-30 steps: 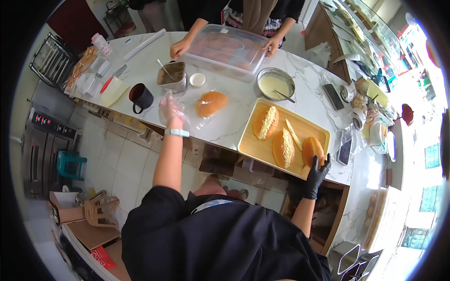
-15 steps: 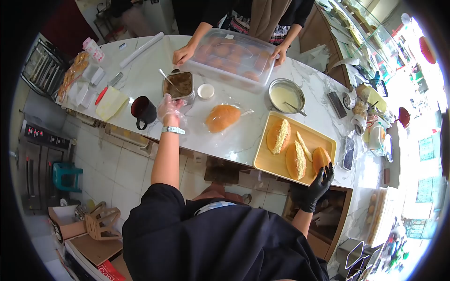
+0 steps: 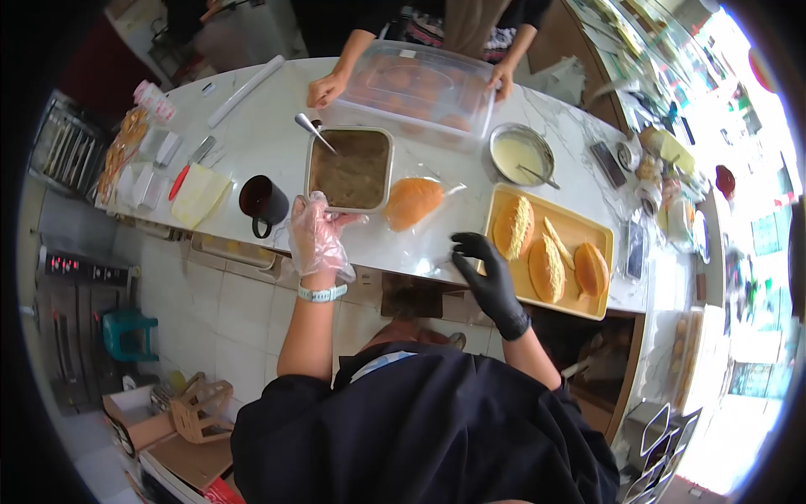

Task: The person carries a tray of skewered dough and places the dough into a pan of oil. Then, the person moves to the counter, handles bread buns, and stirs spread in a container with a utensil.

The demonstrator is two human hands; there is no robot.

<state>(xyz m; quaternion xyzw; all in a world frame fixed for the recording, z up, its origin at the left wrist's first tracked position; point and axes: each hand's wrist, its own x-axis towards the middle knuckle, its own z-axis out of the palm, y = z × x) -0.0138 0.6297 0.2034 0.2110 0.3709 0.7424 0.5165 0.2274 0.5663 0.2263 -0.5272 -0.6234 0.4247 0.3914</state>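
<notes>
My left hand point(image 3: 319, 239), in a clear plastic glove, grips the near edge of a rectangular metal container point(image 3: 351, 172) of brown filling with a spoon point(image 3: 315, 133) in it. The container looks raised off the table. My right hand point(image 3: 485, 273), in a black glove, is empty with its fingers apart, beside the left edge of a yellow tray point(image 3: 550, 304). Two cream-topped buns point(image 3: 514, 228), a plain-looking bun point(image 3: 592, 270) and a thin pale strip lie on the tray. A bun in a clear bag point(image 3: 414, 203) rests right of the container.
A co-worker's hands point(image 3: 327, 89) hold a lidded plastic box point(image 3: 411, 88) across the table. A bowl of pale cream point(image 3: 520, 155) stands behind the tray. To the left are a dark mug point(image 3: 264, 202), a yellow cloth point(image 3: 200, 195) and a red-handled tool point(image 3: 179, 182).
My left hand has brought the metal container up and closer, and it now hides the small white cup. My right hand has left the tray's right bun and moved left.
</notes>
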